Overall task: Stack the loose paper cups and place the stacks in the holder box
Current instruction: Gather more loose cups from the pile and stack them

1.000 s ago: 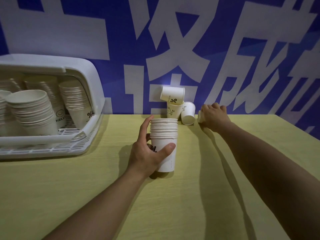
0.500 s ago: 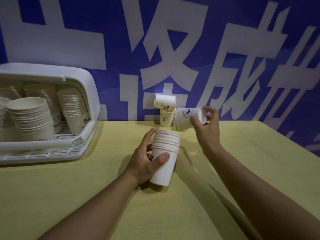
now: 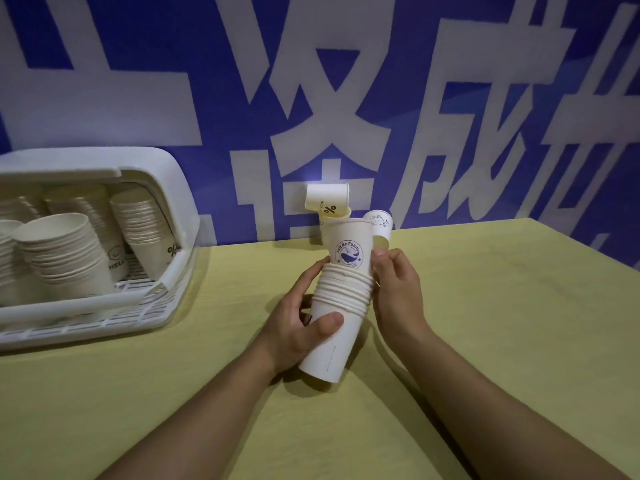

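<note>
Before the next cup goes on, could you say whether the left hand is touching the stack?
Touching: the head view shows the left hand gripping the stack.

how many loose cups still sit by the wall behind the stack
3: one on its side atop an upright cup largely hidden by the held stack, one to their right. More may be hidden.

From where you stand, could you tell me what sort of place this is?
Probably a staged work or demo table indoors: a yellow table against a blue banner with large white characters, and a white holder box holding paper-cup stacks.
</note>
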Tool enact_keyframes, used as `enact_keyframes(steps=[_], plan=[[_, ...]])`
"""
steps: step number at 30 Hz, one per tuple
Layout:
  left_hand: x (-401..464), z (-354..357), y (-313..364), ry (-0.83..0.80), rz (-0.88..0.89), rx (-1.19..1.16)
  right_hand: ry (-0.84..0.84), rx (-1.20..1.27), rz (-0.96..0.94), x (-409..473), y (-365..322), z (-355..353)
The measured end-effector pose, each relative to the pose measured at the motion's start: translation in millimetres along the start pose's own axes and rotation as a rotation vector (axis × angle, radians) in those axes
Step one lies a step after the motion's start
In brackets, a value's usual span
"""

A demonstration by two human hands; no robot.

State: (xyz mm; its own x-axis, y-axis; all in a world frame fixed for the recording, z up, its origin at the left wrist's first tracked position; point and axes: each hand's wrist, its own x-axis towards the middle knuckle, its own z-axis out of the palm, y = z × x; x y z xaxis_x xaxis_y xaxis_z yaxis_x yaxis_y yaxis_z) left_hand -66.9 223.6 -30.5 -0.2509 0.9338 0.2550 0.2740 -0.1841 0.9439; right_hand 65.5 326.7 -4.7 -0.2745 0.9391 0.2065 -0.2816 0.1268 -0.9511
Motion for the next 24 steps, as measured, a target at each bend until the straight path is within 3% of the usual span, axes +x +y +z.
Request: enact_keyframes(steps=[6,17,24], plan=[[1,0,-3,0.021,-0.003,0.001,-0.139,-0.074,-0.045,-2,1,-2],[2,1,-3,0.174,0.029,0.02,-0.19,-0.209,-0.113,-13,2,-1],[5,-3,-1,0.234,0.005,-0.085,0.083,-0.635,-0.179,45,16,-2]])
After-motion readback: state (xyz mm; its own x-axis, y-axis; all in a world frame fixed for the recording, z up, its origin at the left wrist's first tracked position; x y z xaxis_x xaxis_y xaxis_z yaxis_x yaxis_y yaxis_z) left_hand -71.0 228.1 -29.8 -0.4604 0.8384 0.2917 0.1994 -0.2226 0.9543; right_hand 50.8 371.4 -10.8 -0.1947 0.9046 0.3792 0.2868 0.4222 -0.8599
